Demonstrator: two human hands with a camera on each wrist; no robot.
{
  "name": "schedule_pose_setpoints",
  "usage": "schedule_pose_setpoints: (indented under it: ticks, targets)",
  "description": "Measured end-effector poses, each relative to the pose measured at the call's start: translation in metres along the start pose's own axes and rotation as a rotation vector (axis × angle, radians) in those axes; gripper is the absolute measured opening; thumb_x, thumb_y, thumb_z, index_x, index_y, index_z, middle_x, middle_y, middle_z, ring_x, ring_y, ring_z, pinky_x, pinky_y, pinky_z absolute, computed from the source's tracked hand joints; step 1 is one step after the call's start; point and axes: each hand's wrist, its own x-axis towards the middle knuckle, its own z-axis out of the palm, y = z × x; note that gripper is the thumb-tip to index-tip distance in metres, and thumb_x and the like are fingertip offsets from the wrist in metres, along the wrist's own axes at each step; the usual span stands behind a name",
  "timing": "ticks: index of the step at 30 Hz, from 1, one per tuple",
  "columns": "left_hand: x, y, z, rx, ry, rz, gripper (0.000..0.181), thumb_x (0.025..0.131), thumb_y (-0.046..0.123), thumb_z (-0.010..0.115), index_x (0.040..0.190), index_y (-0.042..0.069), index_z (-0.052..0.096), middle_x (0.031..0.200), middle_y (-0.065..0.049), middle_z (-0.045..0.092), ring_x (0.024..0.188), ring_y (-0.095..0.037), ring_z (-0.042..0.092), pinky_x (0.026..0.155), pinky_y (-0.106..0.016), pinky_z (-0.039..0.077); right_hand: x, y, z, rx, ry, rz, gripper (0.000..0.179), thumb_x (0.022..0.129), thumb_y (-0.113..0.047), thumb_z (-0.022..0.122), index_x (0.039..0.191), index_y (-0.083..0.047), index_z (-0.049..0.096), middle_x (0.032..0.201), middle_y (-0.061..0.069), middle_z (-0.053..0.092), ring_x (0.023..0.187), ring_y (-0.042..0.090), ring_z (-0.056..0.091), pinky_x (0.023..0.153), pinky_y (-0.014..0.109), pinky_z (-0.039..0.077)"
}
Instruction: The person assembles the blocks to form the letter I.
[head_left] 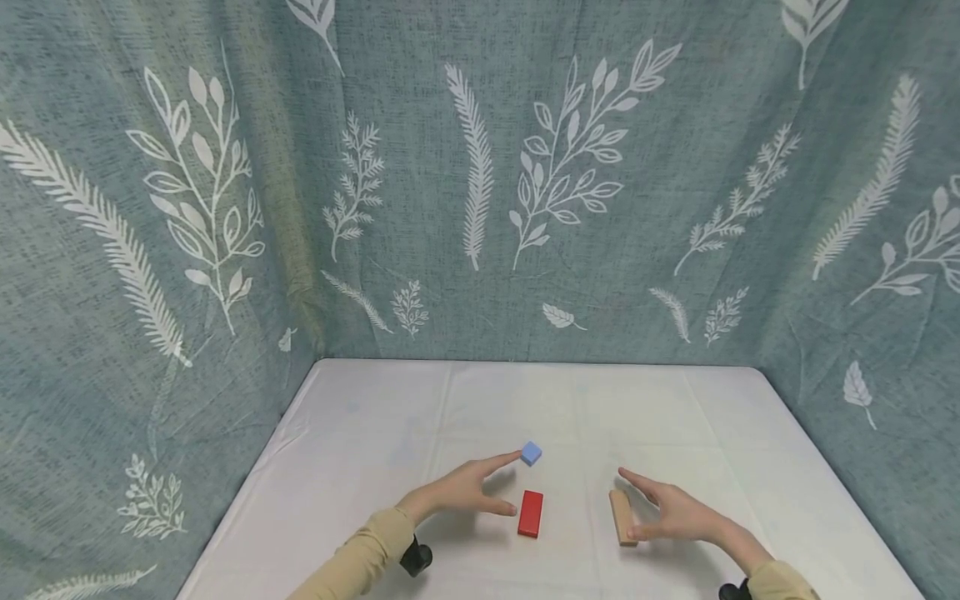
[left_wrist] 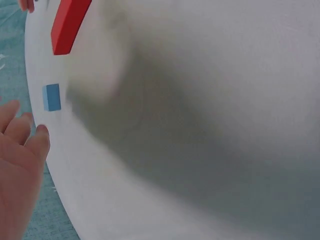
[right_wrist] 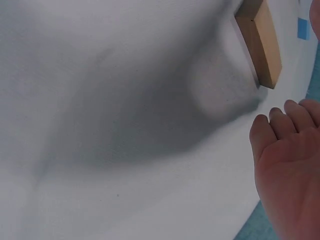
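Tabletop [head_left: 390, 417]: red block [head_left: 530, 514], blue cube [head_left: 531, 453], wooden block [head_left: 622, 517] | left fingers [head_left: 501, 460]: released, extended | right fingers [head_left: 639, 481]: released, near wooden block

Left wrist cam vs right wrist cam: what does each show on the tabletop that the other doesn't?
Only left wrist: the red block, cut off by the top edge.
Only right wrist: the wooden block, also cut off at the top.
Both: the blue block, the white tabletop, some teal cloth beyond its edge, and a hand close up: the left hand in one, the right hand in the other.
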Motion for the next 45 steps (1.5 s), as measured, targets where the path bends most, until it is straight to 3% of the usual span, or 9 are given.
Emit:
schedule_pose_setpoints:
  ticks: [7,14,23,31,36,45]
  targets:
    - [0.0,-0.001,0.007,-0.019,-0.055,0.025,0.075,0.084,0.024,0.072,0.146,0.006,0.034,0.151,-0.009,0.037,0.138,-0.031,0.037,0.111,-0.042,0.034,0.0,0.004,0.004,-0.011,-0.001,-0.004,0.094,0.075,-0.038,0.076,0.142,0.009,0.03,0.145,0.034,0.033,0.129,0.053,0.036,0.101,0.059,0.036]
    - [0.003,-0.006,0.014,-0.013,-0.057,0.041,0.071,0.081,0.021,0.075,0.141,0.002,0.042,0.146,-0.01,0.045,0.135,-0.028,0.042,0.11,-0.03,0.035,0.0,0.01,0.008,-0.036,-0.003,-0.036,0.09,0.076,-0.038,0.076,0.141,0.009,0.033,0.144,0.03,0.037,0.13,0.048,0.037,0.103,0.054,0.034]
    - [0.007,-0.016,0.022,-0.19,-0.062,0.027,0.068,0.079,0.01,0.076,0.137,-0.004,0.044,0.144,-0.015,0.046,0.136,-0.027,0.04,0.108,-0.022,0.036,-0.001,0.01,0.008,-0.09,0.018,-0.08,0.09,0.076,-0.042,0.075,0.14,0.009,0.036,0.143,0.028,0.041,0.129,0.047,0.039,0.102,0.054,0.034]
    - [0.01,-0.02,0.03,-0.243,-0.032,0.035,0.067,0.076,0.007,0.078,0.135,-0.004,0.047,0.142,-0.015,0.048,0.135,-0.027,0.042,0.107,-0.02,0.036,-0.003,0.015,0.011,-0.084,0.036,-0.04,0.092,0.074,-0.045,0.076,0.141,0.004,0.038,0.144,0.023,0.042,0.13,0.046,0.039,0.103,0.056,0.033]
    - [0.012,-0.02,0.034,-0.236,-0.008,0.042,0.068,0.075,0.007,0.079,0.135,-0.003,0.048,0.141,-0.014,0.05,0.134,-0.026,0.043,0.106,-0.018,0.036,-0.005,0.018,0.013,-0.088,0.053,-0.062,0.092,0.073,-0.044,0.077,0.141,0.003,0.038,0.143,0.024,0.043,0.129,0.047,0.039,0.102,0.056,0.033]
    - [0.011,-0.017,0.036,-0.145,0.019,0.046,0.069,0.072,0.01,0.081,0.134,0.001,0.051,0.138,-0.01,0.054,0.132,-0.023,0.047,0.106,-0.019,0.036,-0.004,0.02,0.014,-0.071,0.045,-0.077,0.092,0.071,-0.04,0.079,0.141,0.002,0.038,0.144,0.025,0.042,0.129,0.048,0.038,0.102,0.056,0.033]
